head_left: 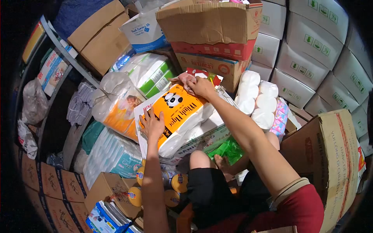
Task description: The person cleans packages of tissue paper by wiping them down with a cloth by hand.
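An orange and white pack of toilet rolls [182, 103], printed with a panda face and "Minh Ngoc", lies tilted on a box in front of me. My left hand [152, 123] rests on the pack's left end with its fingers spread. At the far edge, my right hand [202, 87] closes over a crumpled pinkish cloth [185, 80] and presses it against the wrapping. Beneath the pack is a white and green printed carton [215, 138]. Part of the cloth is hidden under the right hand's fingers.
White rolls in wrap [248, 91] stand to the right, near a tall brown carton [322, 155]. More tissue packs [116, 153] lie on the left. An open cardboard box [206, 23] stands behind, before stacked white boxes [314, 31]. Yellow-lidded jars [179, 182] sit near my knees.
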The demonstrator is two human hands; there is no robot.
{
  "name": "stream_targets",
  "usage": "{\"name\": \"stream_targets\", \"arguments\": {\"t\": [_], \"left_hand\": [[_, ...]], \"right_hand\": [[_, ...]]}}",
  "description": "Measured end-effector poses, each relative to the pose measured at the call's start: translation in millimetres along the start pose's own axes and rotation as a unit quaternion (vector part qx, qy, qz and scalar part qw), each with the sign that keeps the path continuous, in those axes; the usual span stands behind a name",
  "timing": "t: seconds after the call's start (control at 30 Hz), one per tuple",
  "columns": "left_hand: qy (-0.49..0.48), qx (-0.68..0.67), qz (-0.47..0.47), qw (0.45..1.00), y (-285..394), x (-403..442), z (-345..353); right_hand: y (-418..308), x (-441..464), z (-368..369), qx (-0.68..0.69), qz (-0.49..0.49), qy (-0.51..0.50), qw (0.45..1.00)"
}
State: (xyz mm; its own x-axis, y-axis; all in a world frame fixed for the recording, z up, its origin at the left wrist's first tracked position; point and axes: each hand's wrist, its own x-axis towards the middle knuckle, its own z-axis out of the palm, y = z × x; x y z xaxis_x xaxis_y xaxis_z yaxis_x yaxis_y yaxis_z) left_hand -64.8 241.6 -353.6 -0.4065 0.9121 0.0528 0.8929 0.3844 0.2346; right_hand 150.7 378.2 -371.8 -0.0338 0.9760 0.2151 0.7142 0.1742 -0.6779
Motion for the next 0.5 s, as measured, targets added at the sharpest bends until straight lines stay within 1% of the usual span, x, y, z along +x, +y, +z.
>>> {"name": "stream_targets", "arguments": {"t": [0.03, 0.07, 0.17, 0.2, 0.3, 0.33, 0.43, 0.5], "left_hand": [[0.001, -0.001, -0.001, 1.0, 0, -1, 0], [-0.001, -0.002, -0.004, 1.0, 0, -2, 0], [-0.002, -0.008, -0.004, 1.0, 2, -1, -2], [-0.001, -0.009, -0.004, 1.0, 1, 0, -1], [0.002, -0.014, -0.002, 1.0, -2, -1, 1], [0.004, -0.016, -0.002, 1.0, -3, 0, 2], [0.004, -0.021, 0.002, 1.0, -4, 1, 2], [0.011, -0.032, 0.005, 0.999, -5, 1, 4]], "right_hand": [[7, -1, -3, 0.015, 0.006, -0.019, 1.0], [12, -5, -3, 0.032, 0.0, 0.004, 0.999], [13, -27, -22, 0.028, 0.025, 0.02, 0.999], [16, -33, -22, 0.034, -0.008, 0.066, 0.997], [22, -43, -33, -0.05, -0.058, 0.084, 0.994], [18, -49, -48, -0.043, -0.077, 0.057, 0.995], [-13, -48, -82, -0.017, -0.134, 0.087, 0.987], [-48, -50, -101, 0.025, -0.172, 0.102, 0.979]]}}
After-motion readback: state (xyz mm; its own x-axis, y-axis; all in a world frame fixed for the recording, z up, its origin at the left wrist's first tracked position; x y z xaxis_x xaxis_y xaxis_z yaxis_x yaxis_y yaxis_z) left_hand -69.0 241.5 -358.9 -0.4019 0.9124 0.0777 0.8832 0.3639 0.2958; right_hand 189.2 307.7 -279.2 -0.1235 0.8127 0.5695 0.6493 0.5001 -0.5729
